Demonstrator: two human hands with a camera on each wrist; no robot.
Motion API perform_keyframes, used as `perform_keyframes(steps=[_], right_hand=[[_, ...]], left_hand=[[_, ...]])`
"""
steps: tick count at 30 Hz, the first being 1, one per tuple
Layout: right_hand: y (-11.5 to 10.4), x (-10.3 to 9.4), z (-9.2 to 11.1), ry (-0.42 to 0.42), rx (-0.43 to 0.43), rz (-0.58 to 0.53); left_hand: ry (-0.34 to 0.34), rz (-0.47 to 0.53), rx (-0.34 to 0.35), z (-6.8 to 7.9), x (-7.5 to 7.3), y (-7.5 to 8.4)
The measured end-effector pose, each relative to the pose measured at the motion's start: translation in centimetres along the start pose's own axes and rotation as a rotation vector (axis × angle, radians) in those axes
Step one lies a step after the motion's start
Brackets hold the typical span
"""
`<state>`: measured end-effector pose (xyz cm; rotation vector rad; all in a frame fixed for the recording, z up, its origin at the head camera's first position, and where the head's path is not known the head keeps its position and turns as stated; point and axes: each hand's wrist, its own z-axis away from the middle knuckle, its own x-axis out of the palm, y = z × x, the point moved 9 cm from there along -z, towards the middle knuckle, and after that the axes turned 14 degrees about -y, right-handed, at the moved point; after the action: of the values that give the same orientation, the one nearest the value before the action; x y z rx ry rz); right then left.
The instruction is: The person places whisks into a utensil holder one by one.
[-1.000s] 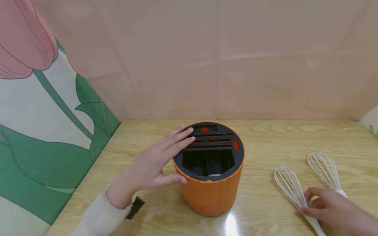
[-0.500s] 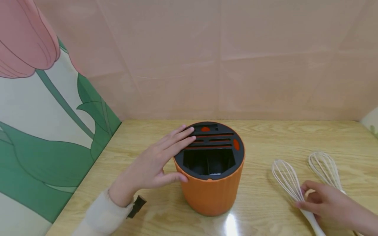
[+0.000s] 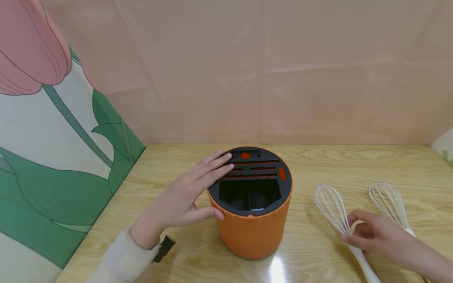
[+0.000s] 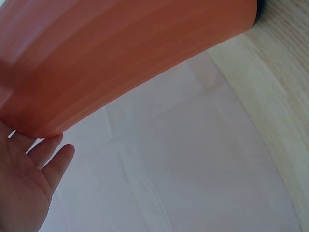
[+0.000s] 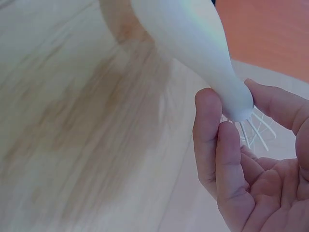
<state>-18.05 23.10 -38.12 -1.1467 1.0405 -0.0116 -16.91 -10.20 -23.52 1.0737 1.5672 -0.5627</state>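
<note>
An orange utensil holder (image 3: 251, 236) with a slotted black top (image 3: 255, 169) stands upright on the wooden table. My left hand (image 3: 184, 188) rests on its left side, fingers laid straight over the black top and thumb against the orange wall. In the left wrist view, fingertips touch the edge of the orange holder (image 4: 120, 53). With thumb and fingers, my right hand (image 3: 378, 236) pinches a white whisk (image 3: 361, 259) where handle meets wires; its wire head points away and to the left. The right wrist view shows the pinched whisk handle (image 5: 207, 53) close up.
A second whisk (image 3: 389, 200) lies on the table at the right, partly hidden behind my right hand. The table (image 3: 170, 161) ends at a pinkish wall covering (image 3: 212, 78). A panel with a tulip print (image 3: 53, 137) borders it on the left.
My right hand has lifted the whisk and moved it left, toward the orange holder. My left hand and the holder stay in place.
</note>
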Motion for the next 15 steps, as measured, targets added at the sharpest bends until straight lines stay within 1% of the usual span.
perform_keyframes(steps=[6, 11, 15], right_hand=[[-1.0, 0.0, -0.5, 0.031, 0.004, 0.024], [-1.8, -0.3, -0.7, 0.07, -0.018, 0.062], [-2.5, -0.7, -0.9, 0.118, -0.042, 0.111]], left_hand=[[0.008, 0.001, 0.012, 0.0, -0.1, 0.2], [0.016, 0.013, 0.021, -0.1, -0.1, 0.2], [0.019, 0.016, 0.027, 0.0, -0.1, 0.3]])
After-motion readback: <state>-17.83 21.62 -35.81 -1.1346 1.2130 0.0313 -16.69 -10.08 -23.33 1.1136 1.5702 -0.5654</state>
